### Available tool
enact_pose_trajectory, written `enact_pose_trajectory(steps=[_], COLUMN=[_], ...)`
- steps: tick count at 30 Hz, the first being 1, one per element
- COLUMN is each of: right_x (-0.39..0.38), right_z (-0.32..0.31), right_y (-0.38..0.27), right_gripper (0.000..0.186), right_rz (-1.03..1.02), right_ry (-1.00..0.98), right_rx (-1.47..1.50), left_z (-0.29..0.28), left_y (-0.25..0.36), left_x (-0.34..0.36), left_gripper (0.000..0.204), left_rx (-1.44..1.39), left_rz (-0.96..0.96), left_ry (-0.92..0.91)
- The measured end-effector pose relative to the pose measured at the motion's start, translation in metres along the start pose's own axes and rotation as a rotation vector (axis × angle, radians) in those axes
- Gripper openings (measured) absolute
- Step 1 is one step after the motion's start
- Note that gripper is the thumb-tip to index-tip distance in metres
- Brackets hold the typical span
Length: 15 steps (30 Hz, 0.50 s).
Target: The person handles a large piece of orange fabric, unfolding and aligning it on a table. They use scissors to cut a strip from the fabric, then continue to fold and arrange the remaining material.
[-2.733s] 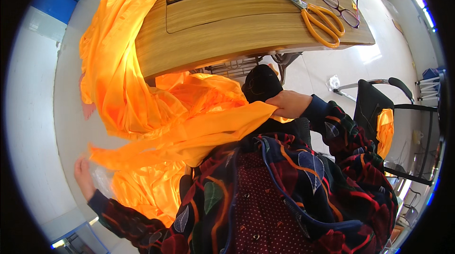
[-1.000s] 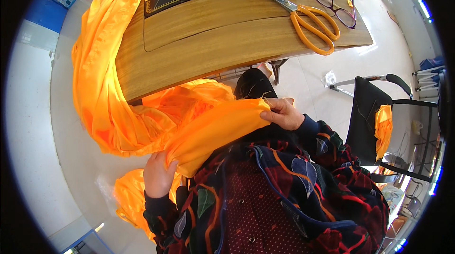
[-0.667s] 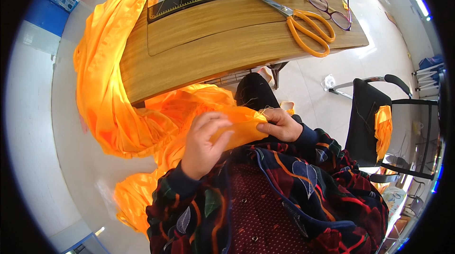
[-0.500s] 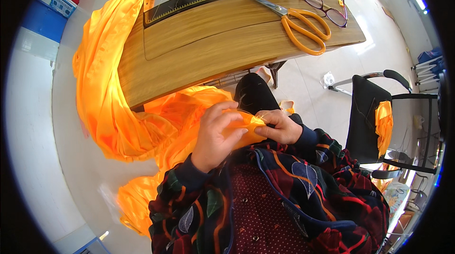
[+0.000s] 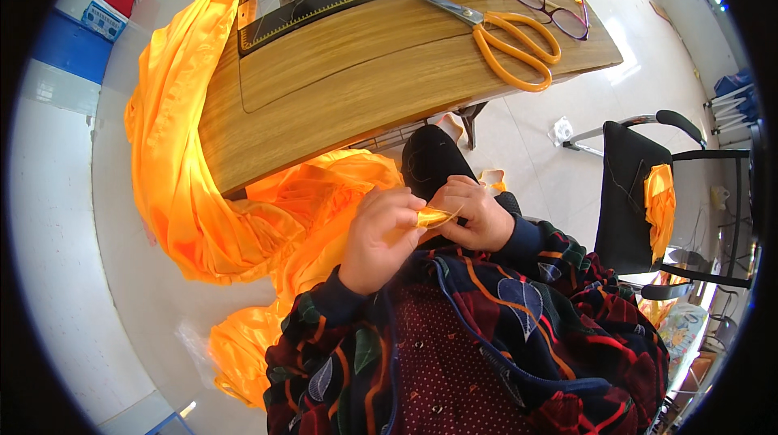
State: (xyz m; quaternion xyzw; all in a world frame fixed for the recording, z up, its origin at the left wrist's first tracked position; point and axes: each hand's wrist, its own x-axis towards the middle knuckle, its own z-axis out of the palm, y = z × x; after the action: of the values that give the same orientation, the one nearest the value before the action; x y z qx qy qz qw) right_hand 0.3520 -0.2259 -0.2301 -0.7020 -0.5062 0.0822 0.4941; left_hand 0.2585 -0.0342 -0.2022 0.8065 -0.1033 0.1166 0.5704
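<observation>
Above my lap, my left hand (image 5: 379, 239) pinches a corner of shiny orange satin cloth (image 5: 180, 208) between thumb and fingers. My right hand (image 5: 476, 216) is closed close beside it, its fingertips at the frayed edge of the same corner, where fine loose threads stick out. What exactly lies between the right fingertips is partly hidden. From my hands the cloth runs left in loose folds, over the left end of the wooden table and down to the floor.
Orange-handled scissors (image 5: 519, 50) and purple-framed glasses (image 5: 559, 13) lie on the wooden sewing table (image 5: 324, 102), by the black machine bed (image 5: 324, 5). A black office chair (image 5: 628, 192) with an orange cloth piece stands at right. Blue box (image 5: 71, 46) at far left.
My right hand has turned and its fingers have curled in at the cloth edge. My left fingers have closed from a looser spread onto the corner, and less of the cloth shows between the hands.
</observation>
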Motion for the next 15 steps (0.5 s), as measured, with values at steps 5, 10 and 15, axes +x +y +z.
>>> enact_pose_trajectory(steps=[5, 10, 15], right_x=[0.0, -0.002, -0.002], right_z=[0.0, 0.001, 0.001], right_y=[0.0, -0.001, -0.001], right_gripper=[0.021, 0.025, 0.026], right_rz=[-0.063, -0.076, -0.117], right_ry=[0.045, 0.058, 0.07], right_rx=[-0.143, -0.227, -0.269], left_z=[-0.001, -0.002, 0.001], left_y=[0.007, 0.004, -0.001], left_x=[-0.006, -0.01, -0.013], left_gripper=[0.02, 0.019, 0.02], left_rx=[0.206, 0.222, 0.222], left_rz=[0.016, 0.01, 0.003], left_ry=[0.112, 0.089, 0.094])
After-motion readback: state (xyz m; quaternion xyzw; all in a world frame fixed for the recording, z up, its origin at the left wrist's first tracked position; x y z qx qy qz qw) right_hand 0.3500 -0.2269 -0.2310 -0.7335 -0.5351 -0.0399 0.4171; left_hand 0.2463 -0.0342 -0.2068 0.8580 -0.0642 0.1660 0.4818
